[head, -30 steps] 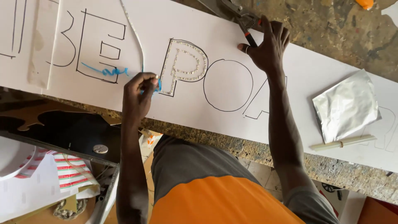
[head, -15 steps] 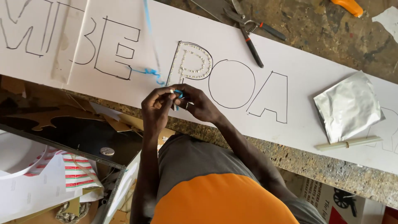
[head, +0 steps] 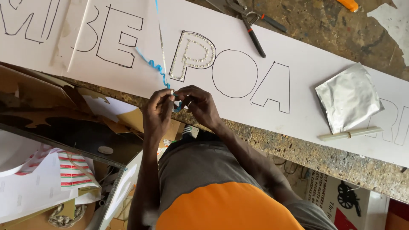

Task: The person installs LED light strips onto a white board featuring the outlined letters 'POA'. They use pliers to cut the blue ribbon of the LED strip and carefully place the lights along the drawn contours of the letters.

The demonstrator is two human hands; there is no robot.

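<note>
Together, left hand and right hand fingers pinch a blue strip, its held end hidden.

Seen from above, a person's two hands meet at the centre of the frame, at the near edge of a long white board. The left hand and right hand pinch together the end of a thin strip that runs up to the top edge, with curly blue backing peeling from it. Large outlined letters are drawn on the board; one letter, just above the hands, is filled with a sparkly texture. Pliers with black and red handles lie at upper centre. A silver foil packet sits at right, a pale stick just below it.
</note>
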